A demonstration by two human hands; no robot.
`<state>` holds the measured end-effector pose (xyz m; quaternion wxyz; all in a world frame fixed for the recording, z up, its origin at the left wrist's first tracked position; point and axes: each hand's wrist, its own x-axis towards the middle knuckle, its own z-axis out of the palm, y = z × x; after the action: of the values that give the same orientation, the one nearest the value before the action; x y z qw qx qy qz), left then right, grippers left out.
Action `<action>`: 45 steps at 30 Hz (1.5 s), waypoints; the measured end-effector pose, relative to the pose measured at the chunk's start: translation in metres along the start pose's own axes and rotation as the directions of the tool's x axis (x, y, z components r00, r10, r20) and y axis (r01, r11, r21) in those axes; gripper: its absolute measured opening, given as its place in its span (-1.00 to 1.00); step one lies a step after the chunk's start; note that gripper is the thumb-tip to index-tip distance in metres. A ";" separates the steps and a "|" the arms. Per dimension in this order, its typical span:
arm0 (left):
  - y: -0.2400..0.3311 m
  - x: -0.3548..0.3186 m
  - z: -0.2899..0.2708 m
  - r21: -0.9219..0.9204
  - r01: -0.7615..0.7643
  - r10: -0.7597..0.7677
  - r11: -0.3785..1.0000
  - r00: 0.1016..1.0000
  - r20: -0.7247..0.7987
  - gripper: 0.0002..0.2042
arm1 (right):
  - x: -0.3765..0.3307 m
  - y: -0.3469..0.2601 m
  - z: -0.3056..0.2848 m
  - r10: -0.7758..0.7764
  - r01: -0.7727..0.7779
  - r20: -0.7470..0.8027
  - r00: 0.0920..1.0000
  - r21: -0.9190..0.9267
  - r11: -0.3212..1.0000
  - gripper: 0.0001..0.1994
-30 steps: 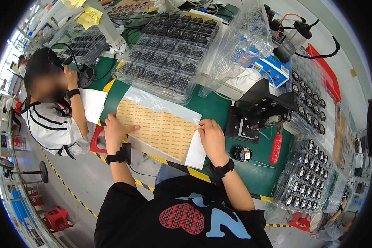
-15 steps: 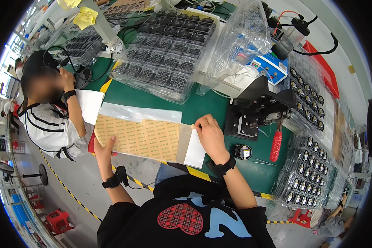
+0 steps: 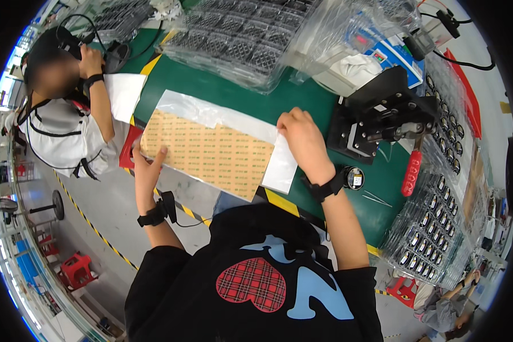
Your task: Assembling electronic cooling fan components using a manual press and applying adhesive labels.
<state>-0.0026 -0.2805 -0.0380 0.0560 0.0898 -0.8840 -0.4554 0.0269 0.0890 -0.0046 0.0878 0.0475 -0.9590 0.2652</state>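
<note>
A tan sheet with rows of small green print (image 3: 211, 149), like adhesive backing paper, lies slanted over white sheets (image 3: 280, 174) at the near edge of the green table. My left hand (image 3: 148, 169) grips its lower left edge, thumb on top and fingers underneath. At the sheet's upper right corner, over the white paper, my right hand (image 3: 302, 139) has its fingers bent and pressed together. Whatever is between those fingertips is hidden. A small round black part with a white label (image 3: 353, 178) stands beside my right wrist, and metal tweezers (image 3: 376, 198) lie near it.
A black hand press (image 3: 376, 117) with a red handle (image 3: 411, 174) stands to the right. Stacked clear trays (image 3: 233, 43) fill the back, and trays of round parts (image 3: 424, 231) lie at right. A co-worker (image 3: 68, 108) sits at left near a white sheet (image 3: 125, 94).
The tan sheet has tilted, its right end now lower. My right hand has shifted slightly up and right, and the see-through strip at the sheet's right end no longer shows. The whole view has shifted.
</note>
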 end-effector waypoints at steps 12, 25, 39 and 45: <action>0.006 -0.056 -0.037 0.125 -0.028 0.045 0.992 0.990 -0.134 -0.35 | -0.017 -0.004 0.016 -0.028 0.025 -0.015 1.000 -0.170 0.985 -0.89; -0.061 -0.147 0.091 -0.011 -0.436 0.229 0.900 0.452 0.862 -0.77 | -0.095 -0.043 -0.085 0.333 -0.271 -0.104 0.937 0.384 0.883 -0.93; -0.067 -0.121 0.109 0.118 -0.254 0.049 0.960 0.570 0.820 -0.75 | -0.088 0.037 -0.039 0.114 -0.204 -0.523 0.845 -0.119 0.972 -0.85; -0.071 -0.123 0.105 0.002 -0.712 0.569 0.702 0.563 0.600 -0.59 | -0.063 0.046 -0.027 0.043 -0.210 -0.498 0.866 -0.285 0.935 -0.76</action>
<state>0.1066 -0.2114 -0.1593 -0.0529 -0.3705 -0.8788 -0.2960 0.0858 0.1454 -0.0169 0.3138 -0.0997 -0.9379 0.1096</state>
